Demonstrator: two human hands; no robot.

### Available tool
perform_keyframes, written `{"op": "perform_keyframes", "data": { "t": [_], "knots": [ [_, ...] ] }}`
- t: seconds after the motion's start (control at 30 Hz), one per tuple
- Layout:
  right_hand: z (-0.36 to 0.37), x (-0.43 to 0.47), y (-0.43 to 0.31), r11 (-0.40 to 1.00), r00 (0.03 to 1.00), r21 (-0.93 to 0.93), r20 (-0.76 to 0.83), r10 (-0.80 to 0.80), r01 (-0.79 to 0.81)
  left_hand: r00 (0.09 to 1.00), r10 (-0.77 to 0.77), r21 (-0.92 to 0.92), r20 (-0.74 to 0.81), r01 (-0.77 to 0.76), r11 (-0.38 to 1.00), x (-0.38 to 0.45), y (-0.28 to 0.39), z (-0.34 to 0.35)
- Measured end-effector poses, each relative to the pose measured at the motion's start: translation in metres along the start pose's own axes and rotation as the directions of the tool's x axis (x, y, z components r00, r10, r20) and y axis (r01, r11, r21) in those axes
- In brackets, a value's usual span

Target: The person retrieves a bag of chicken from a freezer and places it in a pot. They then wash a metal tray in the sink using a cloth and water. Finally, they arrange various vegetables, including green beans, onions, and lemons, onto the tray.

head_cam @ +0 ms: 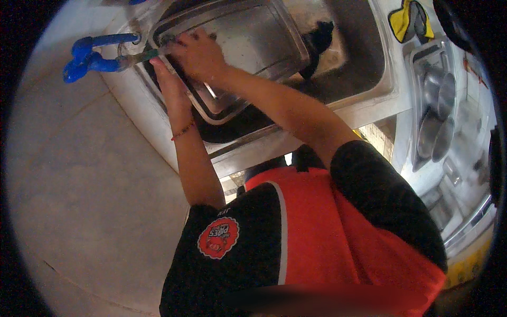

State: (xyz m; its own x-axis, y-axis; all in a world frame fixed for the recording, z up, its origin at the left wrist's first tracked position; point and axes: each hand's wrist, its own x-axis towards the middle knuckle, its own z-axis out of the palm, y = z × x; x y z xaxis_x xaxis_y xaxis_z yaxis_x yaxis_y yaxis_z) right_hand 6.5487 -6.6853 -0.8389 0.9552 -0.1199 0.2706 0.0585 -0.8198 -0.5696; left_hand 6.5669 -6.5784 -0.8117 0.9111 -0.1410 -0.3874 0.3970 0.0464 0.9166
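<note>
A rectangular stainless steel pan (pixel 253 39) rests at a slant in the metal sink (pixel 362 59). My left hand (pixel 173 87) is at the pan's near-left rim, its fingertips close to the green tip of the tap (pixel 148 55). Its grip looks closed around that edge, though part of the hand is hidden. Over the pan's left end, my right hand (pixel 200 53) reaches in with its fingers bent down. Blur there hides whether it holds anything. The tap has blue pipe fittings (pixel 93 59).
A black object (pixel 319 45), perhaps a cloth, lies in the sink beyond the pan. At the right, a metal tray (pixel 418 158) carries several metal bowls (pixel 435 115) on a white surface. A yellow and grey cloth item (pixel 412 21) lies near the sink's corner. A wall (pixel 87 166) borders the left.
</note>
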Motion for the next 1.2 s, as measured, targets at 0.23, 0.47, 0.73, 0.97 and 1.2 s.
{"op": "perform_keyframes", "data": {
  "t": [0.23,0.47,0.73,0.97,1.2],
  "knots": [
    [-0.064,-0.088,-0.008,0.963,0.933,0.268,0.353,-0.062,-0.037,0.988,0.086,0.314,-0.125,-0.042,0.948,-0.003,0.011,0.011],
    [-0.072,-0.135,0.15,0.971,0.72,0.231,0.685,-0.112,-0.069,0.992,0.126,0.32,0.022,-0.126,0.939,0.005,0.018,0.014],
    [-0.081,-0.159,0.241,0.889,0.78,-0.456,0.545,0.307,-0.031,0.995,0.032,0.376,-0.094,0.005,0.927,-0.012,0.014,0.018],
    [-0.026,-0.064,0.047,0.965,0.964,0.069,0.103,0.245,-0.252,0.99,-0.038,0.436,-0.133,0.092,0.895,-0.014,0.027,0.034],
    [0.007,0.007,0.184,0.965,0.974,-0.153,-0.115,0.195,-0.211,0.956,0.288,0.794,-0.045,-0.141,0.591,0.006,-0.011,0.007]
  ]
}}
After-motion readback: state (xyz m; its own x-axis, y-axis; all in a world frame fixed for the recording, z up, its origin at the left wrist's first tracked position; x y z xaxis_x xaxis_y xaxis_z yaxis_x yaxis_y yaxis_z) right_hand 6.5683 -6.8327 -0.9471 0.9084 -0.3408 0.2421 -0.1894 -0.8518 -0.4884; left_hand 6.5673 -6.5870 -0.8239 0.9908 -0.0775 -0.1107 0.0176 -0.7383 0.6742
